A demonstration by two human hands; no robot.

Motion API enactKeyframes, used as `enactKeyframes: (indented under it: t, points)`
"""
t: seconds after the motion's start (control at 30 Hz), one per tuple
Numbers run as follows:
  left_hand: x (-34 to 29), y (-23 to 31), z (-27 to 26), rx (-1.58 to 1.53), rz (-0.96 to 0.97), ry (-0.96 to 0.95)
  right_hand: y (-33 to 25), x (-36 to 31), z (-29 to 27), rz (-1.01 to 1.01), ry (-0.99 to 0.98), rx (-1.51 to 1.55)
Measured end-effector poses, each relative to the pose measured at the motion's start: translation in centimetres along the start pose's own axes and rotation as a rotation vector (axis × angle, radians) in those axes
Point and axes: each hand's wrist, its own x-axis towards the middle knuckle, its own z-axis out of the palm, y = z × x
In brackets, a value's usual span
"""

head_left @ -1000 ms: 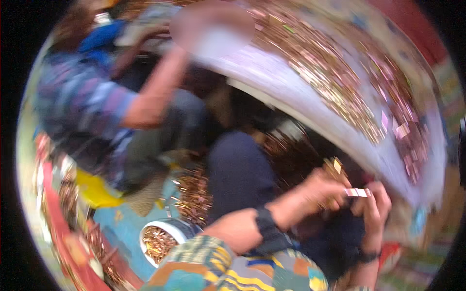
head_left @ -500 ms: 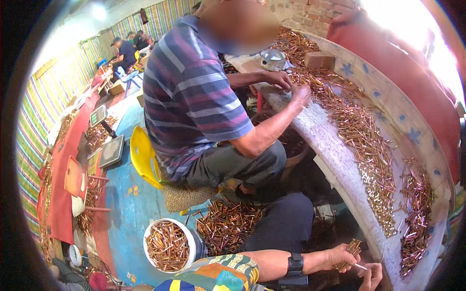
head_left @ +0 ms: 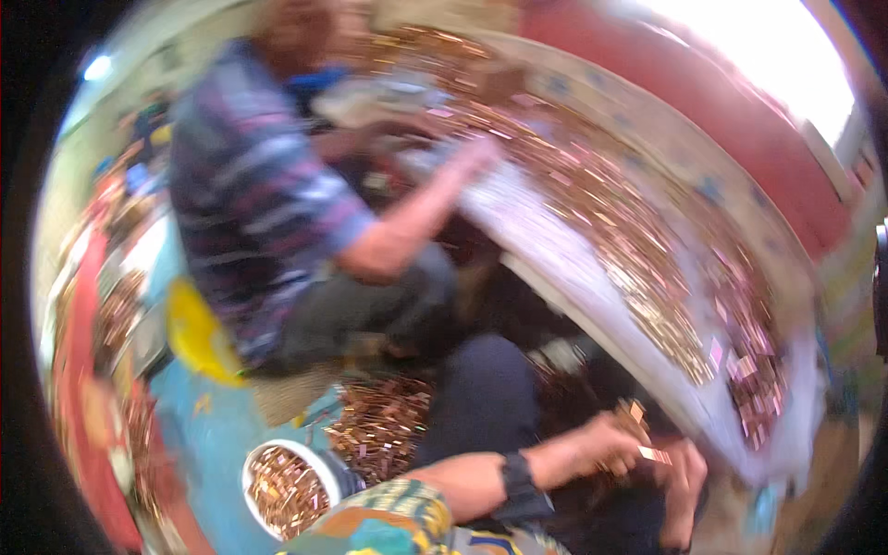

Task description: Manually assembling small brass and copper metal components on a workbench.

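Note:
Close to the table's near edge, my left hand [head_left: 601, 446] is closed round a bundle of slim copper-coloured metal rods [head_left: 634, 413]. My right hand [head_left: 683, 472] is just beside it on the right, fingers pinched at one bright copper-coloured rod [head_left: 656, 455] between the two hands. Motion blur smears the fingertips and the ends of the rods. Ahead of both hands is the pale curved tabletop [head_left: 555, 268], carrying long heaps of similar rods [head_left: 606, 208].
A co-worker in a striped shirt [head_left: 254, 199] sits at the left by a yellow chair [head_left: 196, 335], arms over the table. A white bucket [head_left: 326, 476] of rods and a floor pile [head_left: 384, 425] lie left of my left arm. Red cloth [head_left: 666, 102] hangs behind the table.
The whole view has swung to the right and blurred, so the co-worker, bucket and table sit further left. My hands are still close together, the left keeping its bundle of rods.

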Motion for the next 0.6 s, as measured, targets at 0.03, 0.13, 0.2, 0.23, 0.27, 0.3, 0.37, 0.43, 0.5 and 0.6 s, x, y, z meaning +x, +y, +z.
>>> enactKeyframes:
  t: [0.03, 0.13, 0.2, 0.23, 0.27, 0.3, 0.37, 0.43, 0.5, 0.6]
  points:
    - [-0.5, 0.9, 0.8, 0.068, 0.051, 0.136, -0.6, 0.5, 0.6, -0.13, 0.017, -0.05]
    - [-1.0, 2.6, 0.6, 0.093, 0.055, 0.133, 0.1, 1.8, -0.3, -0.194, -0.203, -0.14]
    - [-0.2, 2.8, 0.1, 0.102, 0.054, 0.077, 0.7, 2.0, -0.5, -0.177, -0.191, -0.016]
    - [0.3, 3.0, 0.2, 0.1, 0.052, 0.048, 0.9, 2.1, -0.9, -0.142, -0.168, 0.046]
    - [0.8, 3.1, 0.1, 0.105, 0.045, 0.025, 1.2, 2.1, -1.2, -0.172, -0.134, 0.063]
    - [1.1, 3.1, 0.3, 0.131, 0.04, 0.038, 1.5, 1.9, -0.6, -0.161, 0.003, 0.141]
    - [2.0, 2.0, 0.4, 0.109, 0.021, 0.035, 1.7, 0.9, -1.1, -0.186, 0.03, 0.065]
    - [2.1, 1.4, 0.4, 0.124, -0.002, 0.026, 2.8, 0.0, -3.2, -0.086, -0.226, 0.054]
    - [1.8, 1.1, 0.4, 0.153, -0.016, 0.011, 2.9, -0.5, -2.7, -0.027, -0.23, 0.043]
    - [1.4, 0.9, 0.4, 0.141, 0.0, 0.011, 2.7, -0.5, 0.1, -0.129, 0.134, 0.115]
